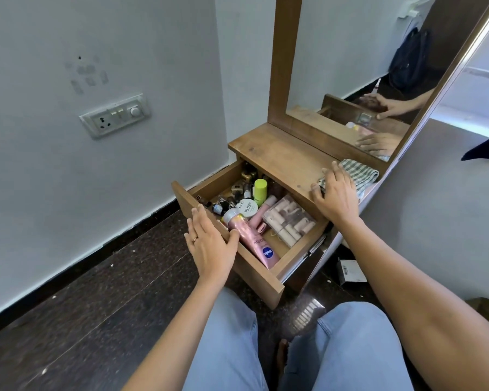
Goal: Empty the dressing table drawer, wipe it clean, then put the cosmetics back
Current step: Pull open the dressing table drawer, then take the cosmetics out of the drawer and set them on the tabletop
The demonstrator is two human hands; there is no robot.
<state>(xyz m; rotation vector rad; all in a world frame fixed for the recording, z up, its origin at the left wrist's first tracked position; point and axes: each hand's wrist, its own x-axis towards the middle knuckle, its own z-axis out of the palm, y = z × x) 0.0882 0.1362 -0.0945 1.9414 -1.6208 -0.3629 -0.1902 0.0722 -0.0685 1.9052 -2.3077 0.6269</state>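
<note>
The wooden drawer point(261, 280) of the dressing table point(283, 156) stands pulled out and full of cosmetics. Inside lie a pink Vaseline tube point(256, 244), a clear box of lipsticks point(290, 220), a white nail polish remover jar point(247, 208), a green bottle point(260, 189) and several small dark bottles point(223, 206). My left hand point(209, 244) rests on the drawer's front panel, fingers straight over its top edge. My right hand point(336, 196) lies flat on the table top, its fingers touching a green checked cloth point(359, 174).
A wood-framed mirror point(359, 66) rises behind the table top and reflects my hands. A wall with a switchboard point(115, 114) stands to the left. A small box point(350, 270) lies on the dark floor under the table. My knees in blue jeans are below.
</note>
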